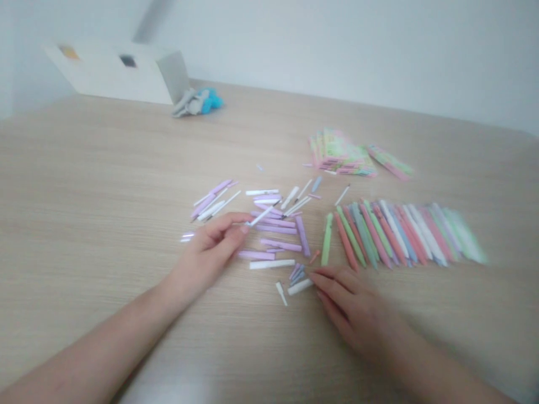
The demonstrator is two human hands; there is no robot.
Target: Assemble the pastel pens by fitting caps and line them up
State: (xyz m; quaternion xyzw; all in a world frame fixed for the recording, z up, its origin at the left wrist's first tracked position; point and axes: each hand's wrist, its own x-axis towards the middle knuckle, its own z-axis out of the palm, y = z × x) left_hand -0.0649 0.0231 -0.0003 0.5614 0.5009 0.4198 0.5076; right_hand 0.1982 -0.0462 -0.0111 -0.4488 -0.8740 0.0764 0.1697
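Note:
My left hand (219,238) is closed in a pinch on a thin white pen refill (261,215) with a dark tip, held above a group of loose pen parts. Under and beside it lie several purple pen barrels (280,245) and a white pen barrel (273,264). My right hand (351,300) is lower right, its fingers drawn together at the end of a short white tube (300,287). Close to those fingertips are small purple and blue pieces (297,273). What the right fingertips hold, if anything, is hidden. A small white piece (282,293) lies nearby.
A long row of coloured pens (404,233) lies on the right, a green pen (327,239) at its left end. Behind stand stacked pink-green packets (341,154). More refills and barrels (214,200) lie left. A white box (122,76) and a grey-blue crumpled item (197,102) sit at the back.

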